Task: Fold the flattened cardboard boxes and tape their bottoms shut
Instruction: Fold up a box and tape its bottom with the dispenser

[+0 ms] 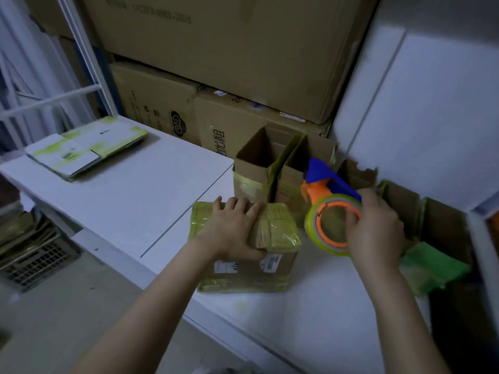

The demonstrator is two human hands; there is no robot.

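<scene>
A small cardboard box (275, 268) stands bottom-up on the white table (129, 201), its upper face covered with yellow-green tape. My left hand (232, 228) lies on top of that face, fingers spread over the far edge and thumb at the near edge. My right hand (375, 230) grips a tape dispenser (330, 209) just right of the box; the dispenser has an orange core, a yellowish tape roll and a blue blade guard. A stack of flattened boxes (86, 149) lies at the table's far left.
Two folded open-topped boxes (270, 168) stand behind the taped box. More open boxes (421, 211) and green material (432, 268) sit at the right. Large stacked cartons (229, 63) fill the back. A white wall panel (432, 117) is at the right. A crate (35, 260) sits on the floor.
</scene>
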